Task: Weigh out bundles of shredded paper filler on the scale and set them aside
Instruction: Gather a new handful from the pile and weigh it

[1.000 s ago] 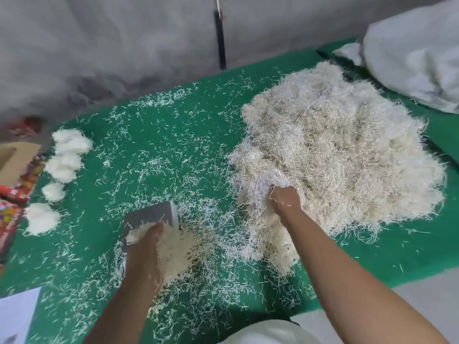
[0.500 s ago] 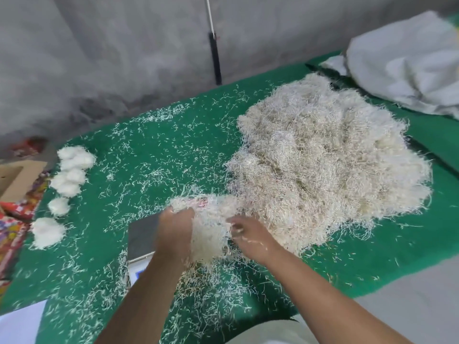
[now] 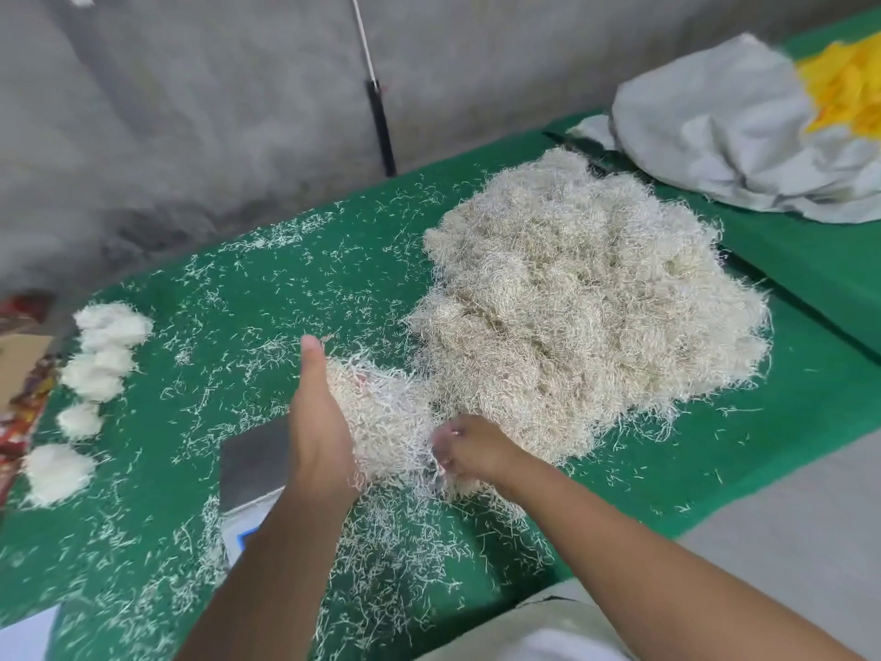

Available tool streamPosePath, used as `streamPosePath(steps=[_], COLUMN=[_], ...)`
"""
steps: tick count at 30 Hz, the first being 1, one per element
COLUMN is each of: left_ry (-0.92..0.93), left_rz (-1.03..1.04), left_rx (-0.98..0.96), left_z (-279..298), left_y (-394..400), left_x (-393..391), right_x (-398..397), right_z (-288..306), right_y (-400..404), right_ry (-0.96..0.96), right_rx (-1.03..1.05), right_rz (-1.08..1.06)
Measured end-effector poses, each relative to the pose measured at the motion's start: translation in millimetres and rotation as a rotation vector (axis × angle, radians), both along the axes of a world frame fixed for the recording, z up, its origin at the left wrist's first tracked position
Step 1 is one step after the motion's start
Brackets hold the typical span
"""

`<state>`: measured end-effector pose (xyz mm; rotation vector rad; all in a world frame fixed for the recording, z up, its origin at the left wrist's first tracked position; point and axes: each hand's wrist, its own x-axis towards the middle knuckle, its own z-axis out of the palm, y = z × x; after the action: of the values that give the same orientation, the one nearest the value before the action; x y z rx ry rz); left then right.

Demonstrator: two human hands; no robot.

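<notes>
Head view of a green mat (image 3: 295, 288) strewn with loose paper strands. The left hand (image 3: 317, 431) stands on edge, palm turned rightward, fingers straight and pressed together, thumb tip uppermost; it presses flat against the left flank of a bundle of shredded paper filler (image 3: 386, 417). The right hand (image 3: 469, 448) meets the bundle from the opposite side, its fingers curled into the strands and pinching them (the fingertips are blurred and partly buried, so how many fingers grip cannot be told). The bundle is thus held between both hands, just right of the scale (image 3: 252, 462) and touching the near edge of the large heap of filler (image 3: 586, 307).

The scale's grey platform is bare of any bundle; its near portion is hidden behind the left forearm. It seems the bundle is held slightly above the mat, though the view does not settle this.

At the mat's left edge, five or so white finished bundles (image 3: 95, 369) lie in a rough column, well apart from the scale. A crumpled grey sack (image 3: 715, 121) containing yellow material (image 3: 848, 88) lies beyond the heap at upper right. A dark-handled rod (image 3: 379, 121) leans on the grey wall (image 3: 190, 112).
</notes>
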<state>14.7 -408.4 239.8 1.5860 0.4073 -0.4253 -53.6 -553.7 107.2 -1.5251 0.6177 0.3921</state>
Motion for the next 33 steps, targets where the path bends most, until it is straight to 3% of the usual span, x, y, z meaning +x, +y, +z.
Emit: streamPosePath(steps=[3,4,7,10,13,16,19,21,26,30,33], left_ry=[-0.02,-0.058,-0.195,-0.449,-0.816,-0.95,-0.933,-1.017,-1.209,-1.22,-1.104], left_rz=[0.098,0.115,0.089,-0.039,-0.204,-0.22,-0.245,-0.246,-0.319,-0.507,-0.396], left_rx=[-0.038,-0.006,0.108,0.265,0.672,0.917,0.852,0.756,0.657,0.591,0.598], left_z=[-2,-2,-9,-24,-38,-45,-41,-41,-46,-50,-43], left_y=[-1,-3,-8,-12,-9,0,7,9,10,10,4], left_x=[8,8,0,-21,-27,-10,1,2,-22,-49,-42], right_x=[-12,-14,-6,9,14,9,13,16,22,34,29], right_z=[26,29,44,80,89,91,91,95,91,89,84], right_y=[28,35,52,61,68,75,78,76,59,48,60], right_ry=[0.024,0.029,-0.058,-0.159,-0.149,-0.179,-0.191,-0.202,-0.102,-0.163,-0.16], right_rx=[0.871,1.045,1.281,1.245,1.32,1.225,1.05,1.001,1.199,1.089,1.061], right_rz=[-0.229,-0.287,-0.246,-0.274,-0.32,-0.319,-0.368,-0.404,-0.392,-0.439,-0.38])
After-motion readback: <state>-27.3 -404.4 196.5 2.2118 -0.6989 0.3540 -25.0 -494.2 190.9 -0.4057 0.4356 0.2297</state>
